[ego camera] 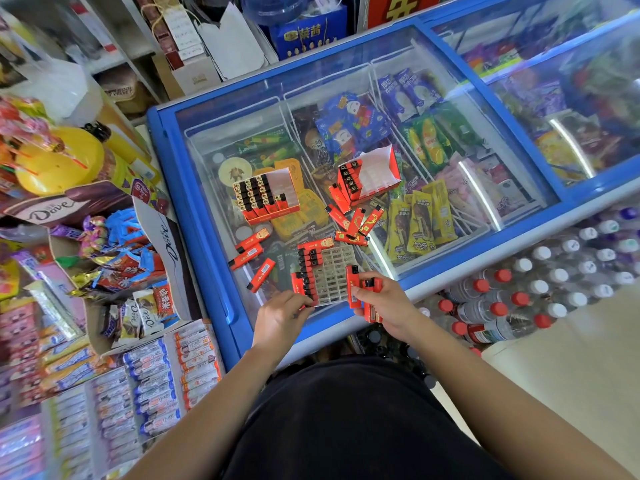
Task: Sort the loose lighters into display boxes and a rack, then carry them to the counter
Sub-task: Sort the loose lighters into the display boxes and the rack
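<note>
A pale grey plastic grid rack (337, 271) is laid flat on the clear glass sliding lid (201, 188) of a blue-framed chest freezer (162, 161), close to its near edge. Only the rack's left columns are filled, by slotted red lighters with black caps (308, 268). The rack's near left corner is pinched by the left hand (282, 318). A bunch of red lighters (354, 289) is gripped in the curled fingers of the right hand (386, 303), just beside the rack's near right corner.

Farther off on the lid, an orange-red cardboard display box (273, 216) is seen at the left, almost filled with upright lighters. A second red cardboard display box (377, 171) is tipped at the right, with a short row of lighters at its left end. Loose red lighters (353, 223) are scattered between this box and the rack, and more loose lighters (247, 249) are spread to the left of the rack.

Wrapped ice creams in white wire baskets (426, 147) are visible under the glass. The left side is crowded by shelves of sweets with a brown Dove chocolate carton (38, 209). Shrink-wrapped packs of bottled water (519, 289) are stacked at the near right of the freezer.
</note>
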Tool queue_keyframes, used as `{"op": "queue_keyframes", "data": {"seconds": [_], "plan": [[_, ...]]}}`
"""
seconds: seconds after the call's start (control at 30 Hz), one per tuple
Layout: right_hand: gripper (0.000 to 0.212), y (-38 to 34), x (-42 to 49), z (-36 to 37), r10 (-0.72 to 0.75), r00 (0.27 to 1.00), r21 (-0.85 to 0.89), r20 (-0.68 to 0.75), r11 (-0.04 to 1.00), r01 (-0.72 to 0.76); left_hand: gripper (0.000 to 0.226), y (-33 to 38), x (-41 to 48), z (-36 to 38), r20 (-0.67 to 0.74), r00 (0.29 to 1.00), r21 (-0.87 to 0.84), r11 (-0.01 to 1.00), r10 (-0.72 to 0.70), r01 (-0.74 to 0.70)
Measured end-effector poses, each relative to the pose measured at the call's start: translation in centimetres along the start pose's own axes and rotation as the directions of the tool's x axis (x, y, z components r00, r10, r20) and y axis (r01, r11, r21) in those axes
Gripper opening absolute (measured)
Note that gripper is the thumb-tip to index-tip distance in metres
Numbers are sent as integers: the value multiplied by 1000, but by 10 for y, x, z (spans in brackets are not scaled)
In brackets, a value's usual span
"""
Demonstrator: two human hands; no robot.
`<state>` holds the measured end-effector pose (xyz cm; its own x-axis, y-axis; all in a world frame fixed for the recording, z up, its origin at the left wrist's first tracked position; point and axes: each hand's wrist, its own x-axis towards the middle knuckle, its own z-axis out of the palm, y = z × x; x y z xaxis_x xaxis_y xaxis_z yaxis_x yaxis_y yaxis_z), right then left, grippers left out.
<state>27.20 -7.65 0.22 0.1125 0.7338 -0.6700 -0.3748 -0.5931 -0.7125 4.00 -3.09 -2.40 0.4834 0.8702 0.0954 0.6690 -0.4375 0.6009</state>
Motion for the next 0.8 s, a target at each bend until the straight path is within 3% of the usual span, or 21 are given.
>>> {"op": "queue_keyframes", "data": {"seconds": [0.13,0.3,0.47,0.67,0.8], "plan": [[15,-2,-2,2,-52,999,-98,3,994,52,10,1,3,0,-9,998,30,998,57,-56],[15,-6,-3,4,-72,996,-196,59,977,82,11,18,14,-17,-100,994,-11,999,31,-32],[20,-9,1,8,37,971,-274,236,961,30,49,23,37,-26,105,989,-154,984,104,-87],[25,-15,4,5,99,947,-283,307,959,-8,27,20,48,-36,187,961,-271,951,204,-149],[23,-17,8,0,68,978,-153,198,988,-38,22,19,50,-41,171,976,-298,951,137,-81]]}}
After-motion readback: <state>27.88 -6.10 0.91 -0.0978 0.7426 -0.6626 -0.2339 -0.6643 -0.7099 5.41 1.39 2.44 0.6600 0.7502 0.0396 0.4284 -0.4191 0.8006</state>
